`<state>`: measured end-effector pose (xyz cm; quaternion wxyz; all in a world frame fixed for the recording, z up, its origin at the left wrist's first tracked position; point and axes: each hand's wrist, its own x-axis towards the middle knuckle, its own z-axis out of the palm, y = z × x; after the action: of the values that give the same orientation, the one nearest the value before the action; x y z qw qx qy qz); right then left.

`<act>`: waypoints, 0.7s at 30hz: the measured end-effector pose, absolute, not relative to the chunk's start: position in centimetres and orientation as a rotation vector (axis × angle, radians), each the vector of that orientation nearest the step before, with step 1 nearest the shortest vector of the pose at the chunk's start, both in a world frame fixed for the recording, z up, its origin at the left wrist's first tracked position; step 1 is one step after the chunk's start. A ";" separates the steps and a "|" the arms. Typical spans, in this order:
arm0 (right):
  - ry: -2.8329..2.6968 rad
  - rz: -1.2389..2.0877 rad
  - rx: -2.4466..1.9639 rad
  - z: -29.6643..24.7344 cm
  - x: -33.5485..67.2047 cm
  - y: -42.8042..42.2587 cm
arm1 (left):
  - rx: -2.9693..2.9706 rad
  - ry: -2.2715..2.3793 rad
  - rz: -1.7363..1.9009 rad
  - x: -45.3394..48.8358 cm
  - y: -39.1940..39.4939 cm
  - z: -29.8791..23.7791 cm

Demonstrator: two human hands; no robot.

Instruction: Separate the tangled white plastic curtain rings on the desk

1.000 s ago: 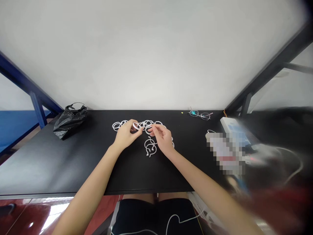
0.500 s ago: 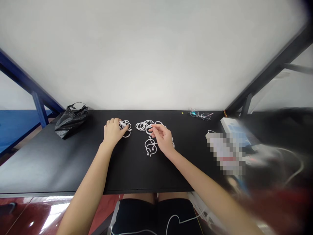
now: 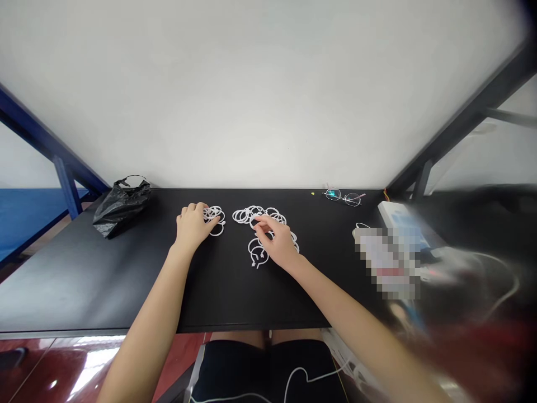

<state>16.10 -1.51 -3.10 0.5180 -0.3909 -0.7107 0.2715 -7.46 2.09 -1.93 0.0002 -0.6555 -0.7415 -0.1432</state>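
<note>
My left hand (image 3: pixel 194 228) rests on the table over a small pile of white open rings (image 3: pixel 217 229). Its thumb is held apart from its fingers, and part of the pile is hidden under the hand. To the right, my right hand (image 3: pixel 276 239) reaches into a larger spread of white rings (image 3: pixel 241 216), thumb and fingertips pinched together at the edge of one white ring (image 3: pixel 253 223). Several more rings, including a pair with small knobbed ends (image 3: pixel 259 256), lie in front of and beneath this hand.
On the black table (image 3: pixel 100 280) a black plastic bag (image 3: pixel 121 207) stands at the back left. Eyeglasses (image 3: pixel 344 196) lie at the back right. Near the right side are a white box (image 3: pixel 398 218) and a blurred-out item (image 3: pixel 388 263). A white cable (image 3: pixel 297 372) crosses my lap.
My left thumb and fingers no longer show the white piece that was between them. My right fingertips have shifted slightly left and down among the rings.
</note>
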 end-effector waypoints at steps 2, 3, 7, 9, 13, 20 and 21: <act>-1.764 0.561 -0.911 -3.2 16.2 -1.5 | -2.066 -2.334 -0.458 -7.4 2.0 -1.9; -1.779 0.539 -0.911 -3.3 16.3 -1.5 | -2.069 -2.341 -0.463 -7.4 2.0 -1.9; -1.810 0.533 -0.934 -3.4 16.4 -1.4 | -2.072 -2.352 -0.486 -7.6 2.1 -2.0; -1.853 0.521 -0.962 -3.4 16.5 -1.4 | -2.073 -2.351 -0.510 -7.6 2.1 -1.9; -2.007 0.450 -1.043 -3.5 16.5 -1.3 | -2.148 -2.211 -0.841 -6.8 2.1 -1.5; -2.133 0.414 -1.065 -3.9 16.4 -0.9 | -2.847 -1.798 -1.381 -3.3 0.7 -1.2; -2.134 0.418 -1.063 -3.9 16.4 -0.9 | -2.939 -1.789 -1.343 -3.1 0.6 -1.3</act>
<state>16.38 -0.89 -3.91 0.3528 -0.4108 -0.8250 0.1618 -3.11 0.63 -1.34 -0.2722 -0.7657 -0.4661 -0.3499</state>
